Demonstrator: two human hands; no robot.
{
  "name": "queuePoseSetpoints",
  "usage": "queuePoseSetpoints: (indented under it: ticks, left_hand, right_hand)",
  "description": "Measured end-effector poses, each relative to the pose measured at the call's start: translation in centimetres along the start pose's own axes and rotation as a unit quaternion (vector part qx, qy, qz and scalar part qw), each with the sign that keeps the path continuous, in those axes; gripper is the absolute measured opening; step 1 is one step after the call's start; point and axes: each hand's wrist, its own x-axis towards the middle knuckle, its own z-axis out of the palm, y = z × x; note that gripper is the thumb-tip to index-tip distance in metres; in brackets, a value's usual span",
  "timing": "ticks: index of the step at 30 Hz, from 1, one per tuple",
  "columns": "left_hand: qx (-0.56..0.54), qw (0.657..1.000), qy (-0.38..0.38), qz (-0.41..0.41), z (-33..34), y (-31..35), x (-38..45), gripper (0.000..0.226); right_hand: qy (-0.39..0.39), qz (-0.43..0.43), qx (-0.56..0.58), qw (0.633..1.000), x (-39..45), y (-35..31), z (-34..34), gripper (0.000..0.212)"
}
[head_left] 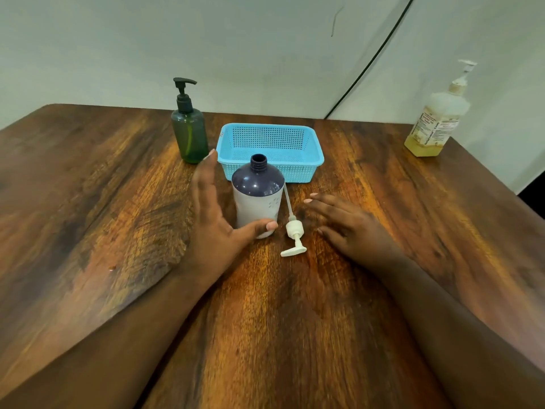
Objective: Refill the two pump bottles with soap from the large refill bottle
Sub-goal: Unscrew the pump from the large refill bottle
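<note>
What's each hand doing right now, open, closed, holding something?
Left hand: open, fingers straight, thumb against the uncapped white bottle.
Right hand: open, fingers spread over the table, holding nothing.

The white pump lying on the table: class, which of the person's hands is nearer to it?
The right hand is slightly nearer, lying open just right of the white pump. The left hand is on the pump's other side, its thumb at the open bottle.

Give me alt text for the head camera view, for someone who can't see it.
An uncapped purple-and-white bottle stands on a wooden table between an open left hand and right hand, its white pump lying alongside. Behind: green pump bottle, blue basket, refill bottle.
</note>
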Motion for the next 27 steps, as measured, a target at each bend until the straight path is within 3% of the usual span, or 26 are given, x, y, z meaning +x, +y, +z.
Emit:
queuePoseSetpoints:
  ticks: [3,7,12,14,16,21,27]
  left_hand:
    - [0.104,0.974,0.095,0.178,-0.2,2.4,-0.8,0.075]
    - [0.144,0.952,0.018,0.269,2.6,6.1,-1.1,0.042]
    - [0.117,0.972,-0.066,0.193,8.5,8.5,1.8,0.048]
    - [0.1,0.983,-0.088,0.128,11.5,8.6,3.6,0.05]
    - [0.127,0.978,-0.16,0.049,14.9,8.5,5.5,0.053]
    - [0.285,0.887,-0.361,-0.053,21.2,8.9,10.0,0.074]
    - [0.363,0.781,-0.508,-0.031,24.7,10.1,14.8,0.096]
  right_hand:
    - [-0.001,0.01,0.021,1.0,-0.1,0.3,0.0,0.056]
    - [0.031,0.005,0.067,0.997,-0.5,0.4,-0.9,0.051]
    - [0.017,0.071,0.035,0.997,-0.7,1.8,-3.4,0.042]
    - [0.016,0.09,-0.028,0.995,-1.0,3.2,-5.2,0.037]
    - [0.008,0.125,-0.09,0.988,-1.2,5.7,-7.5,0.039]
    - [0.016,0.267,-0.142,0.953,-1.1,13.0,-12.2,0.04]
    - [-0.009,0.311,-0.159,0.937,0.0,18.9,-12.8,0.04]
